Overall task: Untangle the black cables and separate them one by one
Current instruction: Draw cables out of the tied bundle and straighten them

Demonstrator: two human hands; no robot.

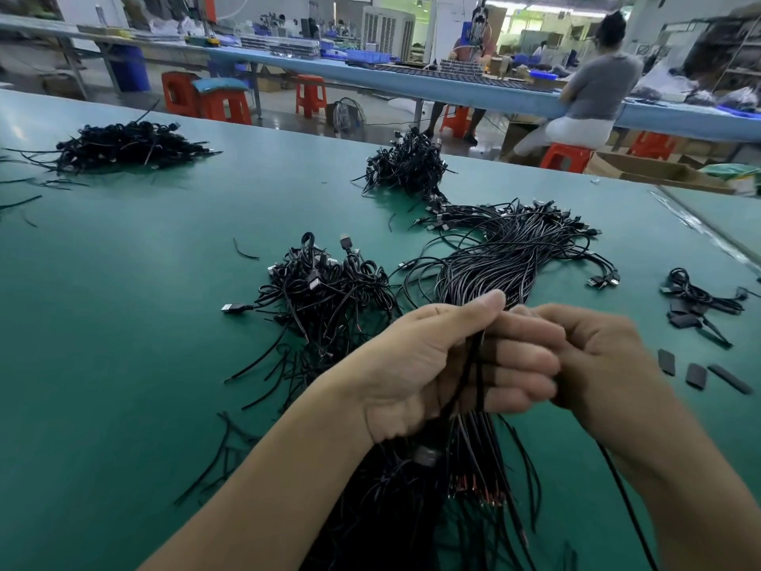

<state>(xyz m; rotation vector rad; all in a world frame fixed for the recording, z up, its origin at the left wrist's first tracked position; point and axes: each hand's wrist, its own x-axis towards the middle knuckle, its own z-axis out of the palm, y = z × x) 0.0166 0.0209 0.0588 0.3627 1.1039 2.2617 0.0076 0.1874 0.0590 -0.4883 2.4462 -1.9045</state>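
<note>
A thick bundle of black cables (506,257) runs from the table's middle toward me and passes through my left hand (436,364), whose fingers curl round it. The bundle's stripped red-tipped ends (477,484) hang below that hand. My right hand (597,364) sits just right of the left, fingers curled, touching the left fingertips; a single black cable (626,508) trails down from under it. What its fingertips pinch is hidden. A tangled heap of black cables (325,290) with USB plugs lies left of the bundle.
Two more cable heaps lie farther off, one (123,146) at far left, one (407,162) at the back centre. A small cable knot (696,298) and short black sleeves (696,375) lie at right. Loose cable ends (222,451) lie near my left arm. A person (593,96) sits at another bench behind.
</note>
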